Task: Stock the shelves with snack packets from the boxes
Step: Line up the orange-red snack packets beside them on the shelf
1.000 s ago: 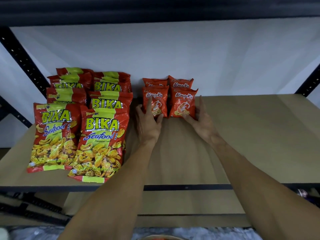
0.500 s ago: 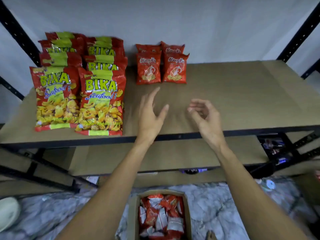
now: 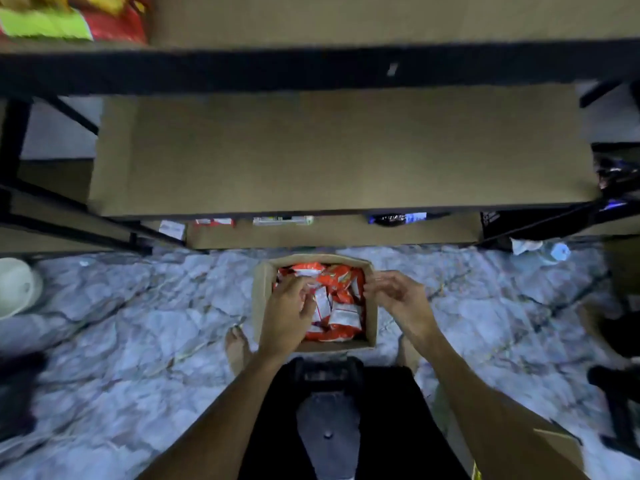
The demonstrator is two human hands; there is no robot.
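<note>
An open cardboard box [image 3: 260, 299] stands on the marble floor between my feet, filled with several small orange-red snack packets [image 3: 341, 317]. My left hand [image 3: 289, 308] is over the box's left side, its fingers bent down onto the packets; blur hides whether it grips one. Above the box's right rim hovers my right hand [image 3: 394, 296], fingers loosely curled and holding nothing. The brown middle shelf [image 3: 346, 150] lies above the box. On the top shelf [image 3: 346, 15], only the bottom of the big red and green snack bags [image 3: 69, 19] shows at the upper left.
The top shelf's black front rail [image 3: 311, 67] crosses the view. Small goods [image 3: 282, 220] sit on the lowest shelf behind the box. A white round object [image 3: 15, 285] lies on the floor at left. Dark items [image 3: 616, 174] crowd the right edge.
My head has tipped down from the top shelf to the floor. Both hands have dropped from the shelf front to the box of packets.
</note>
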